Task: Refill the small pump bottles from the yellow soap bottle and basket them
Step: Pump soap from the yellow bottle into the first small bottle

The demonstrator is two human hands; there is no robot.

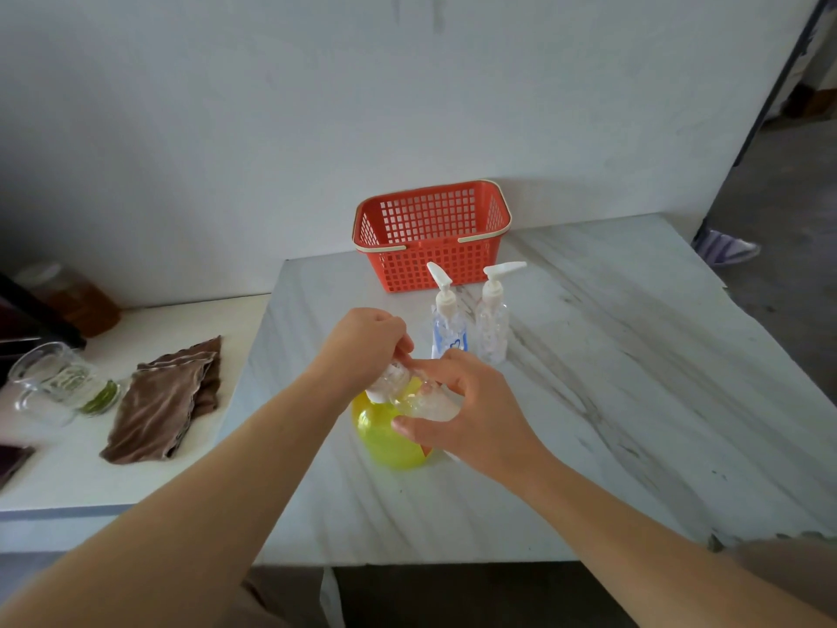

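Observation:
The yellow soap bottle (390, 441) stands on the marble table (611, 378), partly hidden under my hands. Just above it I hold a small clear bottle (423, 403) tilted on its side. My left hand (362, 342) grips its white pump end, and my right hand (480, 410) curls round its clear body. Two more small pump bottles stand upright behind: one with blue print (446, 321) and one clear (493, 317). The red basket (430, 265) sits empty at the back of the table, just beyond them.
On the lower white counter to the left lie a folded brown cloth (167, 401), a glass mug (50, 385) and an amber jar (86, 301). The wall runs close behind the basket. The table's front edge is near my body.

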